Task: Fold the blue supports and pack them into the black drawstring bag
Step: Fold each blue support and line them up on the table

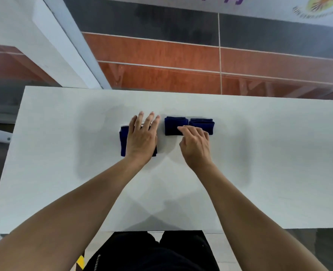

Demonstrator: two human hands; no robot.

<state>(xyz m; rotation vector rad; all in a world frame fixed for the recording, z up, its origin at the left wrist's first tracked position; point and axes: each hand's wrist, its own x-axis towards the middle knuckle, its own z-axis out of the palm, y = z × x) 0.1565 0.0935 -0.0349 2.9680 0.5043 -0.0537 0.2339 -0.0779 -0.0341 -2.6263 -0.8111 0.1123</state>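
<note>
My left hand (141,136) lies flat, fingers spread, pressing a folded support (123,140) onto the table (64,153). My right hand (196,143) is curled, fingertips (180,129) resting on the near edge of the middle support (174,125); I cannot tell whether I am pinching the cloth or only touching it. A third support (202,124) sits just beside the middle one, touching it on the right.

What could go wrong: these are springy folds, I judge, so the one under my left palm may open again the moment I lift off. A pale strip shows along its far edge under my fingers; I cannot tell what it is. If I drag the middle support by one layer, the fold could peel apart, and since it touches its neighbour I may nudge that one out of shape too. The bigger snag is the bag: it is nowhere on the table as I see it, so I would have to let go to fetch it, and everything I release may unfold.

Count: three blue supports, all looking folded, in a rough row across the middle of the table, the left one standing apart from the pair. Two hands, both on cloth. Black bags in view: none.
</note>
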